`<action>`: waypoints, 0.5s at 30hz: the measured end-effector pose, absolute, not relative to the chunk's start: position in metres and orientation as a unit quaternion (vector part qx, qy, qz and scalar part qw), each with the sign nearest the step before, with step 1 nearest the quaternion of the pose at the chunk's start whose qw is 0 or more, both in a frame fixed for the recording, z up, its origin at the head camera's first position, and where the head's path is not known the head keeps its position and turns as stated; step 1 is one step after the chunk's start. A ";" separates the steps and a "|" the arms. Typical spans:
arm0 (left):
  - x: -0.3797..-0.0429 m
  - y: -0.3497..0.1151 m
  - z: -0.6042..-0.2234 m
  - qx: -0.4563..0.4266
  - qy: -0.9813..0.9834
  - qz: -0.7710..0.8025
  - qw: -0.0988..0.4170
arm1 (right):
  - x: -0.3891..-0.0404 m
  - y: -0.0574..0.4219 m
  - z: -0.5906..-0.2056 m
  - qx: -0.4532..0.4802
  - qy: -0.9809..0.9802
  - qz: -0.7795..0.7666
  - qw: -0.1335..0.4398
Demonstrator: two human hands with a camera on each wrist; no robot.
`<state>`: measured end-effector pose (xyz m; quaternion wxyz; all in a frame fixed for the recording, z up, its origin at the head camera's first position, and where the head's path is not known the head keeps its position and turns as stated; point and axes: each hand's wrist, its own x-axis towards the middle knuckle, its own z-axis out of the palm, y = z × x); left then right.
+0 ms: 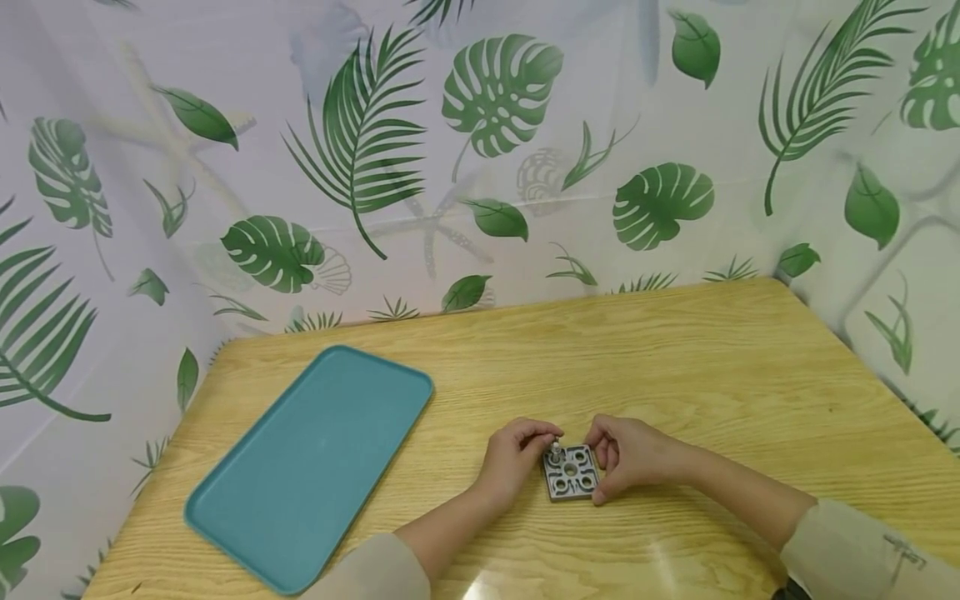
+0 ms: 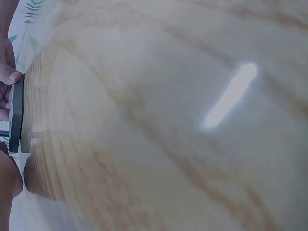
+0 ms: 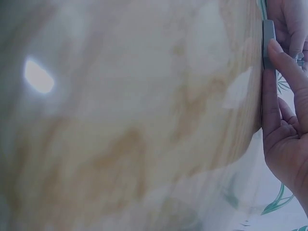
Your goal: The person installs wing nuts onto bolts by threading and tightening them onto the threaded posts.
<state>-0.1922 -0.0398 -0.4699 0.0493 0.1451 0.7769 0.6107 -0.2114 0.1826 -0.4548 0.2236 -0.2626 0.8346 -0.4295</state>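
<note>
A square grey metal plate (image 1: 572, 485) with several round holes is at the front of the wooden table, between both hands. My right hand (image 1: 637, 452) grips its right side, thumb at the near corner and fingers at the far one. With thumb and fingertips my left hand (image 1: 512, 462) pinches a small shiny metal piece (image 1: 556, 451), which stands at the plate's far left hole; its lower end is hard to make out. Edge-on, the plate (image 3: 268, 45) shows between the hands in the right wrist view. The left wrist view catches the plate's dark edge (image 2: 17, 115) at its left border.
A blue-green rectangular tray (image 1: 197, 506) with a raised rim lies on the left part of the table (image 1: 675, 358), beyond the left forearm. Behind and at both sides hangs a white leaf-patterned cloth (image 1: 570, 275). Light glares off the glossy tabletop.
</note>
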 end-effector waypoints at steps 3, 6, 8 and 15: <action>-0.191 -0.041 -0.469 0.126 0.777 0.615 0.040 | -0.211 0.182 -0.455 -0.261 0.833 -0.433 0.225; -0.187 -0.041 -0.471 0.084 0.776 0.624 0.016 | -0.211 0.181 -0.455 -0.256 0.835 -0.432 0.225; -0.182 -0.040 -0.473 0.054 0.772 0.634 -0.009 | -0.211 0.181 -0.455 -0.255 0.835 -0.432 0.224; -0.155 -0.028 -0.477 0.017 0.746 0.665 -0.025 | -0.211 0.182 -0.455 -0.263 0.834 -0.432 0.220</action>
